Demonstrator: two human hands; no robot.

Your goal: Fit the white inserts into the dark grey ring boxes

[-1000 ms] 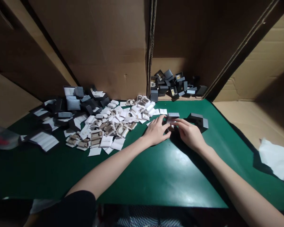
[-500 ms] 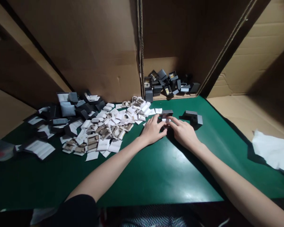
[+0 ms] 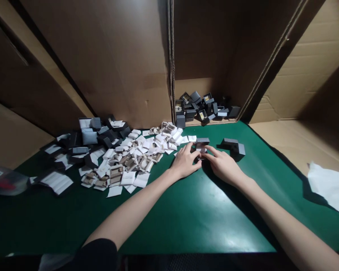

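Observation:
My left hand (image 3: 184, 161) and my right hand (image 3: 223, 165) meet over a small dark gift box (image 3: 202, 140) that stands with its lid up on the green table. White lining or a white insert (image 3: 201, 149) shows between my fingertips. The fingers of both hands are bent in around the box's lower part, which they mostly hide. Two more dark boxes (image 3: 237, 150) rest close together just to the right. On the left, beside my left hand, spreads a heap of folded white card inserts (image 3: 141, 146).
Black boxes and lids (image 3: 89, 136) are piled at the left back. A cardboard compartment (image 3: 203, 82) holds several open dark boxes (image 3: 196, 107). A clear plastic bag (image 3: 9, 182) lies far left, a white sheet (image 3: 329, 186) far right. Cardboard walls (image 3: 115, 64) stand behind the table.
My fingers have moved slightly down at the box, and more of its white inside shows below the raised lid. The whole view has shifted a little.

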